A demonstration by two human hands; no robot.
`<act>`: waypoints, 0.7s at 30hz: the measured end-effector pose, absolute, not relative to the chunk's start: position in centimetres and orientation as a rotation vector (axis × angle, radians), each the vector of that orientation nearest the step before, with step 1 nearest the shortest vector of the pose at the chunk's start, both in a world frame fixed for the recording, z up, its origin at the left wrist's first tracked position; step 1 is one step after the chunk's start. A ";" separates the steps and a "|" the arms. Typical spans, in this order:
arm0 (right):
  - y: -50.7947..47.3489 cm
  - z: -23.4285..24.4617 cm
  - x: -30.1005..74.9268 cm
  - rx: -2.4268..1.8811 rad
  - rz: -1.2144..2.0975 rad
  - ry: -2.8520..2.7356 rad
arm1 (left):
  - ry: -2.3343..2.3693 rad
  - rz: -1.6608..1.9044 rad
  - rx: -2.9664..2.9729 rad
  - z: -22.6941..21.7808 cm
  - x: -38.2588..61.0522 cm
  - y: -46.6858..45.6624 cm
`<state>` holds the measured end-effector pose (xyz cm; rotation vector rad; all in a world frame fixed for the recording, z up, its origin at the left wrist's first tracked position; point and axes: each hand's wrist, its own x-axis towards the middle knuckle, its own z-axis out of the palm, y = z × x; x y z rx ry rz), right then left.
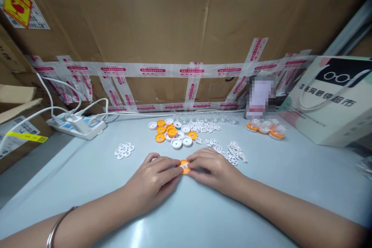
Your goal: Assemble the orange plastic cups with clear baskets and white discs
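Low over the table's middle, my left hand [158, 176] and my right hand [216, 168] meet at an orange round plastic cap [185, 170]. Fingers of both hands pinch it from either side, and small white plastic parts show in its centre. The fingertips partly cover those parts. Just beyond my hands lie several loose orange caps [160, 138] and white caps [176, 143]. Small white wheel-shaped pieces [233, 160] are scattered past my right hand. To the far left of my left hand sits a cluster of white discs [124, 150] with raised stems.
A power strip [90, 130] with plugged-in cables stands at back left. Clear plastic pieces [209, 118] line the back, before a large taped carton [174, 19]. At right are orange-and-white assembled pieces [264, 128], a blurred-out upright object [260, 97] and a paper bag [322, 120].
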<state>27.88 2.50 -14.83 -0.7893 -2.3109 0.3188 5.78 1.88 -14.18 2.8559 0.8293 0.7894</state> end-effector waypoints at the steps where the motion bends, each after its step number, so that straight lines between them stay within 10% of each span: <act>1: 2.5 -14.8 27.9 -0.791 0.324 -2.313 | 0.834 0.782 2.853 -14.2 5.8 1.9; 21: 2.2 -14.6 27.8 -0.871 0.376 -2.322 | 0.807 0.784 2.845 -13.6 5.8 1.7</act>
